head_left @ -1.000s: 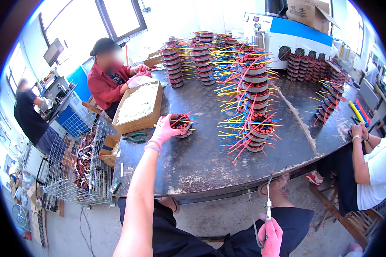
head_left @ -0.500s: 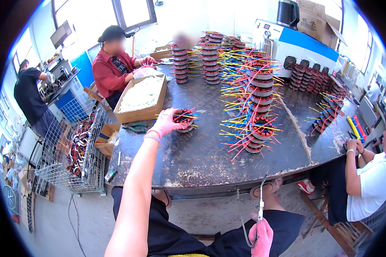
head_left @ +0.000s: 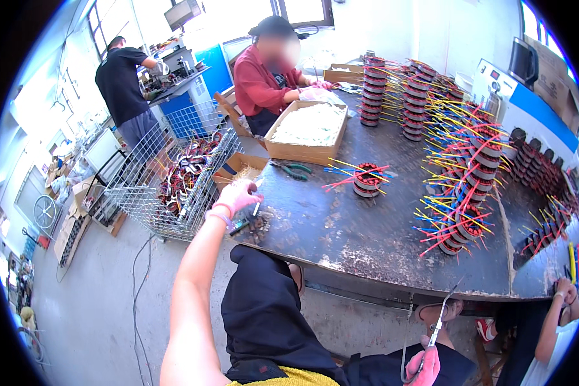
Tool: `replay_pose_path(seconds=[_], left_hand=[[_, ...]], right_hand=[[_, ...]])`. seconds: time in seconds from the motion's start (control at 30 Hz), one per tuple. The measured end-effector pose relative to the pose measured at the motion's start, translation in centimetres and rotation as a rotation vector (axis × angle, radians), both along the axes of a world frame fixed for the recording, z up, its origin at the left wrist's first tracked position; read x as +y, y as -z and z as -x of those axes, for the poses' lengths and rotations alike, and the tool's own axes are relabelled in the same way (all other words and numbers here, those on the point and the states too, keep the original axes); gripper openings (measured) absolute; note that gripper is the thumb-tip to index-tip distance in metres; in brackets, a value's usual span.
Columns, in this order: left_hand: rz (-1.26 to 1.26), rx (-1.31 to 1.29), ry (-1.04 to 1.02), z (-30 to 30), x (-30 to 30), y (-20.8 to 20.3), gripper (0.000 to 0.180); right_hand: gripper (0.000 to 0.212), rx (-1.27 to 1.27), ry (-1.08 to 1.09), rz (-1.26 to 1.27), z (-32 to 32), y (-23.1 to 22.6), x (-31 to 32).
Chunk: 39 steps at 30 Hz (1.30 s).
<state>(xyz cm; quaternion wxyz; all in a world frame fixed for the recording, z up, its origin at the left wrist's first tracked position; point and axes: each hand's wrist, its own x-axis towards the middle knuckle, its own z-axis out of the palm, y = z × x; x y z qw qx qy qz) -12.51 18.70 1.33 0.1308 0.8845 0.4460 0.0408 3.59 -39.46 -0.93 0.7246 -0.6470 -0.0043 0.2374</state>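
Note:
My left hand [head_left: 239, 195], in a pale pink glove, reaches over the table's left edge with its fingers partly apart; I see nothing held in them. Close by its fingertips lies a short white stick [head_left: 257, 207], and below it a small dark green object [head_left: 240, 226]. My right hand [head_left: 423, 365], low in front of the table, is closed on a slim metal tool [head_left: 439, 325] with a bent tip. A wound motor stator [head_left: 367, 181] with red, blue and yellow leads sits alone on the table, apart from both hands.
Stacks of stators [head_left: 473, 186] with splayed leads stand on the right of the table. Green-handled pliers [head_left: 294, 170] lie beside a carton of white pieces [head_left: 302, 153]. A wire basket [head_left: 167, 215] stands left. Co-workers sit behind and right of the table; another stands far left.
My left hand has let go of the stator and moved left to the table's edge. The view has turned left. My right hand still holds the tool.

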Motion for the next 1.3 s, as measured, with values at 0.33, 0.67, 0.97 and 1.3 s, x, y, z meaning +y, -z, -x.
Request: replay_pose_path(seconds=[0.33, 0.67, 0.97, 1.3], left_hand=[[-0.403, -0.015, 0.143, -5.6, 0.3, 5.8, 0.02], [-0.072, -0.483, 1.077, -22.4, -23.5, -6.1, 0.052], [-0.412, -0.271, 0.97, -36.9, -33.6, -3.8, 0.092], [-0.502, -0.105, 0.764, -39.4, -35.1, -2.2, 0.097]], right_hand=[[0.042, -0.104, 0.028, 0.004, -0.6, 1.4, -1.3], [0.041, -0.001, 0.065, -0.04, -2.0, 0.4, -1.8], [0.045, 0.051, 0.086, -0.157, -2.1, 0.3, -3.6], [0.041, 0.03, 0.143, -0.17, -3.4, -0.2, -5.0]])
